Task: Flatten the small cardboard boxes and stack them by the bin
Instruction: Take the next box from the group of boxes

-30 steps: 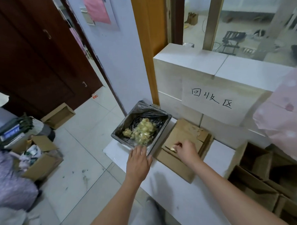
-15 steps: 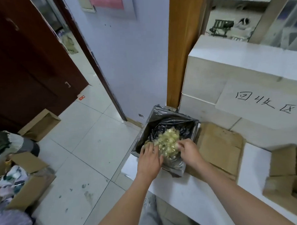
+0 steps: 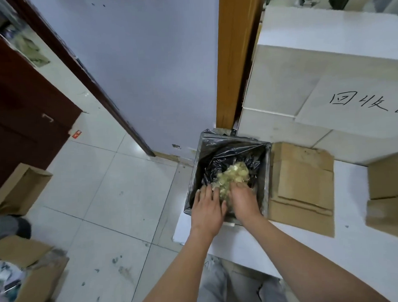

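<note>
Bin [image 3: 267, 182], black-lined, on white desk [image 3: 309, 244]; yellowish wad [image 3: 234, 178] inside. Left hand [image 3: 208, 209] over near rim, fingers straight and relaxed. Right hand [image 3: 243, 200] on wad, finger curl hidden, cannot tell. Flattened boxes [image 3: 304, 187] stacked touching bin's right side; unflattened boxes [image 3: 389, 194] farther right

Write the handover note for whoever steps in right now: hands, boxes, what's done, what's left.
Left hand: fingers straight, resting at the near edge of the bin, holding nothing.
Right hand: in the bin, on the yellowish wad of tape; its fingertips are hidden, so grip unclear.
Done: flattened boxes lie stacked flat right of the bin, against its side.
Left: unflattened boxes at the right edge of the white surface remain to flatten and stack.
</note>
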Action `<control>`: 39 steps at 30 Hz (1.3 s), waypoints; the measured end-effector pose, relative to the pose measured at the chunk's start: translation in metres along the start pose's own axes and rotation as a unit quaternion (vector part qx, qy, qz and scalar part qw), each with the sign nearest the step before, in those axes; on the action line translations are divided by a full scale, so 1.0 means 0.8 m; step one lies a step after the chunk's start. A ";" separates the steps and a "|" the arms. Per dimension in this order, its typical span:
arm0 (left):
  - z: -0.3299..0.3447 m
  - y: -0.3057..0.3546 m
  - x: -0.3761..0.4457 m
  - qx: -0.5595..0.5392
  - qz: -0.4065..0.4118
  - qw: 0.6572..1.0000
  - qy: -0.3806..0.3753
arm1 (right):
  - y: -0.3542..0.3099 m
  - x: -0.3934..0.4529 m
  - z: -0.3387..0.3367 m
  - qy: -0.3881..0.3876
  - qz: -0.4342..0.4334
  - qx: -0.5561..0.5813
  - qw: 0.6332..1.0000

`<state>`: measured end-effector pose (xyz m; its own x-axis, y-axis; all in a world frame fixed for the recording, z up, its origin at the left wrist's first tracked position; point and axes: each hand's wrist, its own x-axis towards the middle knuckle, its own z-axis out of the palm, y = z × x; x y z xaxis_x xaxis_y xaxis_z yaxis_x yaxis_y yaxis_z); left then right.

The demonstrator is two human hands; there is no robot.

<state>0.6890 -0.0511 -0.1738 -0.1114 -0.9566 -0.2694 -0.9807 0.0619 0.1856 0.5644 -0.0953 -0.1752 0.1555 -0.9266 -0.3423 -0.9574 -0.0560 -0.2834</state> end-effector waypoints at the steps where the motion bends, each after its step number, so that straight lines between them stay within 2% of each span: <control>1: 0.001 -0.003 0.000 -0.001 0.001 1.000 0.000 | 0.000 0.002 0.008 0.002 -0.001 -0.020 1.000; 5: 0.003 -0.011 0.001 -0.014 0.002 1.000 0.002 | -0.001 0.010 0.028 0.021 0.018 -0.078 0.997; 10: 0.004 -0.021 -0.004 -0.018 -0.017 1.000 0.001 | -0.013 0.009 0.028 -0.033 0.000 -0.151 0.988; 12: 0.004 -0.024 -0.006 -0.017 -0.024 1.000 0.000 | -0.013 0.007 0.026 -0.037 0.005 -0.140 0.989; 16: -0.001 -0.025 -0.010 -0.018 -0.034 0.999 0.007 | -0.007 0.002 0.018 0.010 0.017 -0.077 0.997; 24: -0.015 -0.015 -0.017 -0.024 -0.056 0.998 -0.002 | 0.006 -0.034 -0.008 0.056 0.032 -0.071 0.995; 30: -0.045 0.068 0.002 -0.013 0.016 1.000 -0.004 | 0.078 -0.091 -0.063 0.060 0.004 -0.069 0.996; 39: -0.068 0.283 0.022 0.012 0.144 0.989 0.019 | 0.253 -0.174 -0.140 0.107 0.135 -0.063 0.983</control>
<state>0.4739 -0.0692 -0.0855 -0.3808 -0.9082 -0.1738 -0.9129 0.3395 0.2265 0.3215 -0.0194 -0.0846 -0.1502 -0.9704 -0.1894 -0.9814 0.1695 -0.0901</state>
